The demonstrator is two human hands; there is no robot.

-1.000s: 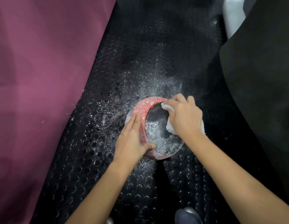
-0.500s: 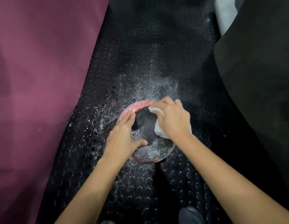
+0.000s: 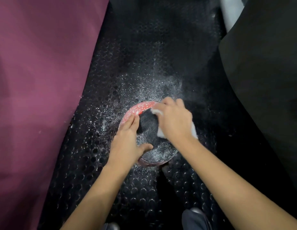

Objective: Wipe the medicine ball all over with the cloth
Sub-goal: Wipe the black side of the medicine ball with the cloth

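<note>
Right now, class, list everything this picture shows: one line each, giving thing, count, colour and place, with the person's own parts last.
medicine ball: one, red and black, powder-speckled, on the floor mat at centre.
cloth: one, white, on the ball under the right hand.
white powder: scattered specks on the mat around the ball.
floor mat: one, black, studded, down the middle.
maroon mat: one, at left.
black pad: one, at right.
left hand: one, resting on the ball's left side.
right hand: one, pressing the cloth.
</note>
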